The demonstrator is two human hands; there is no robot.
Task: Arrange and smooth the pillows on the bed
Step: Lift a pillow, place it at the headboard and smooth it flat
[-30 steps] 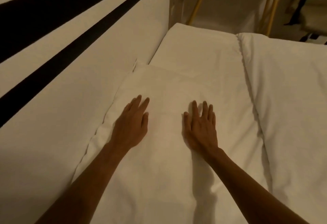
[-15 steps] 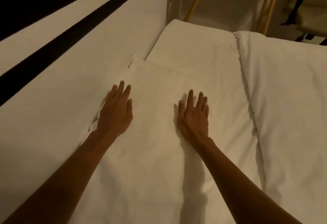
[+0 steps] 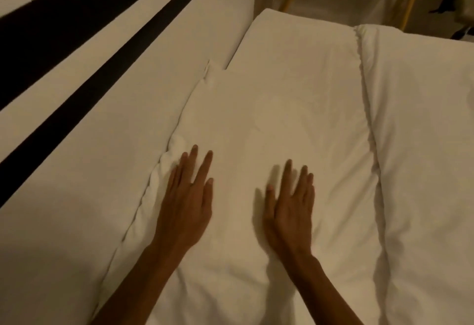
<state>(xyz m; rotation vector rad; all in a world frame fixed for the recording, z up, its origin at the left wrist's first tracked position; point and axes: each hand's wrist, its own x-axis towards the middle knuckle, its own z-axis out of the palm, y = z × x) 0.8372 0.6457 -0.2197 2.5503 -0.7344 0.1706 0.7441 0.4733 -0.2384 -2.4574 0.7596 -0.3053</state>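
head view: left hand (image 3: 188, 204) and right hand (image 3: 291, 209) flat, fingers spread, grasping nothing, pressed palm-down on white pillow (image 3: 256, 145); long axis running away from camera along headboard (image 3: 102, 119).

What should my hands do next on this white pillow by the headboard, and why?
Probably slide the left hand outward along the white fabric pillow toward the cream headboard with black stripes. Both palms lie flat, the right hand on smooth cloth, but the pillow's left edge beside the left fingers is bunched into small folds, so that edge seems to need flattening.
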